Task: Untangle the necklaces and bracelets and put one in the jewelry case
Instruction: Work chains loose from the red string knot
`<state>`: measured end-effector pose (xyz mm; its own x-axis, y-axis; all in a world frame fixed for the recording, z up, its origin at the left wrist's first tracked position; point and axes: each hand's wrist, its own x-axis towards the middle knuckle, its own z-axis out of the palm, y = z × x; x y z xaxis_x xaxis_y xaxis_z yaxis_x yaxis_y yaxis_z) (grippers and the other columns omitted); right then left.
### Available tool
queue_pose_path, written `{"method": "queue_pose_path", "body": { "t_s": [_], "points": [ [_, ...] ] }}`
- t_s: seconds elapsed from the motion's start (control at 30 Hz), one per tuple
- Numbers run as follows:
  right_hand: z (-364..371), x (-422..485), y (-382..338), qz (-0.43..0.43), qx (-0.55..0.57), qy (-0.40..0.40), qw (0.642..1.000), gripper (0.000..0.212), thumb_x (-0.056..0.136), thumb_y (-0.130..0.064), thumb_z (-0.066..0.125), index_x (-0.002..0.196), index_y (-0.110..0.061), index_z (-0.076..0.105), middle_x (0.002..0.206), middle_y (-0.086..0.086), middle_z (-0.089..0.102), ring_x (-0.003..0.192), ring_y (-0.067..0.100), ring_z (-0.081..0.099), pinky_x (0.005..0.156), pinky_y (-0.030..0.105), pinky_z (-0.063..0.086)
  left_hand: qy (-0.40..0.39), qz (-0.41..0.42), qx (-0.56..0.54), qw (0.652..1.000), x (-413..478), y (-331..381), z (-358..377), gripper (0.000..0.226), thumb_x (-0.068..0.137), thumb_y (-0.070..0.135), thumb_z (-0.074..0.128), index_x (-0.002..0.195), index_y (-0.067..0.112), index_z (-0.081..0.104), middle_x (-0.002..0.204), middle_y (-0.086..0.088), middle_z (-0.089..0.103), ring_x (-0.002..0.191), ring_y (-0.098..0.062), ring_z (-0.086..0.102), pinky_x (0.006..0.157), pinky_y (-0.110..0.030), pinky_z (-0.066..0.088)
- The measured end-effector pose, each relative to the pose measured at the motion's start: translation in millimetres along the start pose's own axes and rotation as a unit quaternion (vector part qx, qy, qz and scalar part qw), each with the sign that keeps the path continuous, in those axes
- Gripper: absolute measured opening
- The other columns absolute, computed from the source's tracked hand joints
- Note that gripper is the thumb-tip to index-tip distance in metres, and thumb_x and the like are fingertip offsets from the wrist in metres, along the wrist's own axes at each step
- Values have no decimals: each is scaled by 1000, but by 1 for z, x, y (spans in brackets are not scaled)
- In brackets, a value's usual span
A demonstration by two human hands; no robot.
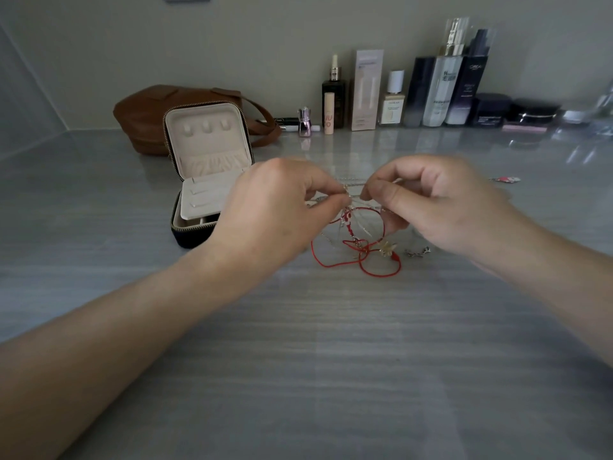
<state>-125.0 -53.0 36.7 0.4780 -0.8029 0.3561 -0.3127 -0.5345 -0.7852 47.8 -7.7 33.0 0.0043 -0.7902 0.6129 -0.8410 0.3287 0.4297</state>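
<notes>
On grey tabletop (331,360) by wall (232,44): L grip (275,207), R grip (441,200) pinching tangled chains (356,185).

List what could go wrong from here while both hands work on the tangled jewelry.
The left hand and right hand pinch the silver chains close together; pulling hard could tighten the knot or snap a thin link.
The red cord trails from the tangle onto the table, so lifting may drag it and re-snarl.
The small silver charm nearby could get swept away.
</notes>
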Motion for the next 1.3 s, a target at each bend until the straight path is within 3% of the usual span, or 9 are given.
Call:
{"method": "queue_pose_path", "body": {
  "t_s": [0.07,0.23,0.33,0.43,0.5,0.63,0.8,1.0,1.3],
  "points": [
    [0,-1,-2,-5,-16,-6,1000,17,90,-28,57,76,-23,65,50,-8,62,54,35,52,45,25,38,-10,3,12,1000,0,1,0,18,79,37,71,89,23,76,50,19,43,54,2,44,53,-14,27],
    [2,-4,-8,-29,-38,-28,998,18,91,-27,56,74,-29,62,53,-10,65,60,45,57,58,50,51,-26,-52,-29,998,2,2,1,5,77,33,72,76,29,74,50,15,51,51,-2,44,52,-19,32],
    [0,-4,-6,-22,-47,-25,998,17,90,-26,56,74,-27,62,56,-11,67,58,37,58,50,39,46,-28,-67,-65,995,3,0,0,12,77,26,72,66,31,68,43,16,44,45,-3,39,44,-11,24],
    [-2,-2,-2,-8,-38,-4,999,17,90,-25,58,74,-26,64,67,-8,70,47,9,57,43,18,39,-42,-67,-92,993,3,0,-2,14,78,24,72,66,29,68,46,13,44,44,-5,38,43,-10,25],
    [-2,-2,-2,-12,-37,15,999,16,89,-25,59,74,-27,65,70,-10,69,45,3,55,43,10,36,-53,-67,-109,990,2,1,-3,15,79,21,71,66,29,67,48,16,51,44,-2,42,43,-7,27],
    [-4,-3,-5,-13,-38,40,998,16,89,-23,58,76,-27,66,56,-24,59,44,5,47,41,9,33,-65,-94,-139,984,2,7,-5,16,81,18,68,67,24,66,54,8,61,45,-4,49,42,-12,35],
    [-6,-3,-7,1,-29,60,998,19,90,-20,58,74,-27,67,74,-10,68,46,-1,53,47,9,40,-71,-162,-215,961,4,7,-6,19,81,17,66,63,24,64,61,3,61,52,-2,47,47,-13,36],
    [-7,-2,-6,27,-5,70,997,20,88,-14,57,73,-19,68,76,0,69,46,-2,52,45,7,38,-81,-257,-317,909,9,5,-6,14,67,23,65,54,18,64,58,3,57,63,-13,50,62,-27,41],
    [-7,1,0,82,35,79,993,23,83,-13,57,64,-19,67,64,-7,69,51,2,49,53,19,41,-117,-343,-521,773,13,4,-11,24,88,15,43,65,17,51,57,2,58,59,-12,53,61,-26,37]
  ]
}}
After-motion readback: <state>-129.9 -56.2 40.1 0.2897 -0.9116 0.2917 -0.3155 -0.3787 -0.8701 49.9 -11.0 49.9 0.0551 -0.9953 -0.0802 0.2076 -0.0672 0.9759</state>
